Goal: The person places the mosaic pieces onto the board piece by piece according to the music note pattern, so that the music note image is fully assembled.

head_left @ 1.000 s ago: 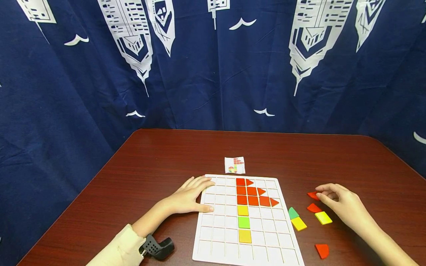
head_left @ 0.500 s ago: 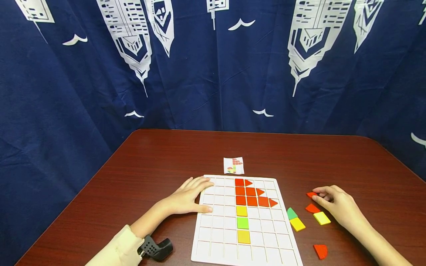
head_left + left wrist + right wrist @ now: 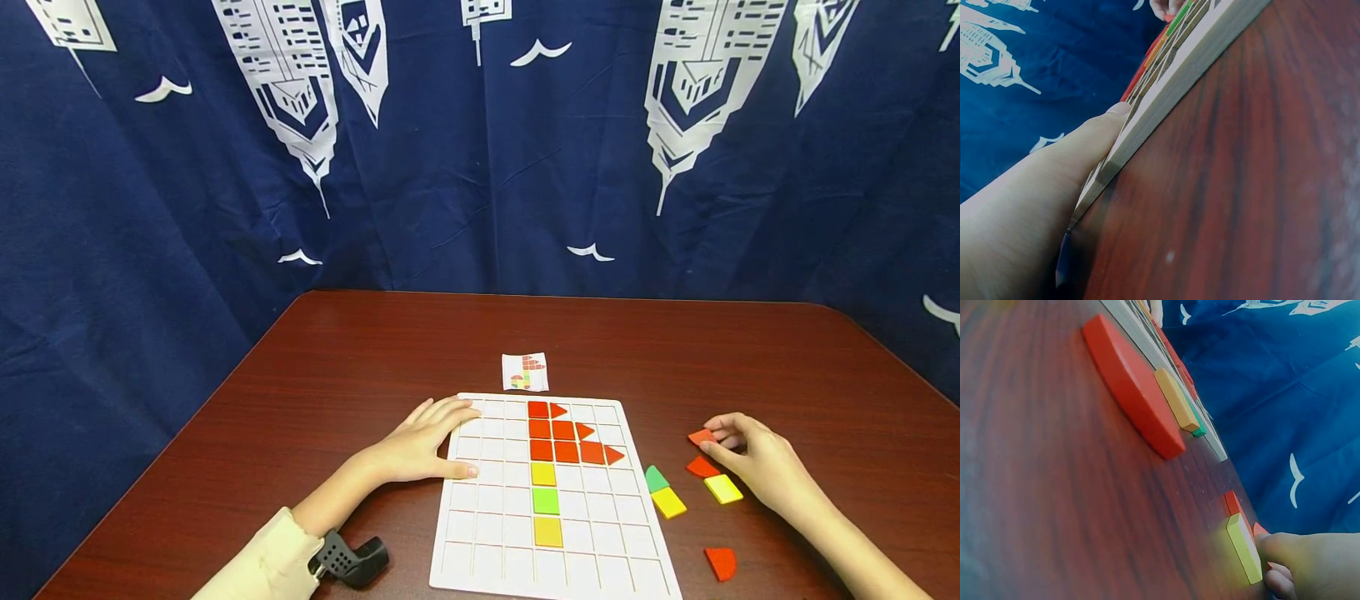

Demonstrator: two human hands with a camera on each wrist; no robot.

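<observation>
My left hand lies with spread, straight fingers over the left edge of a white grid board; its thumb shows along that edge in the left wrist view. On the board sit red squares and red triangles in three rows, with yellow and green squares in a column below. To the right of the board, my right hand pinches a red quarter-circle tile between thumb and fingers. Just nearer lie another red tile and a yellow square.
A small picture card lies behind the board. Beside the board's right edge are a green tile and a yellow square tile. A red quarter-circle lies nearer the front. A blue curtain hangs behind the table.
My right fingers have drawn together on the red quarter-circle tile, which now shows more of its face and looks slightly tilted. The left hand keeps its place on the board.
</observation>
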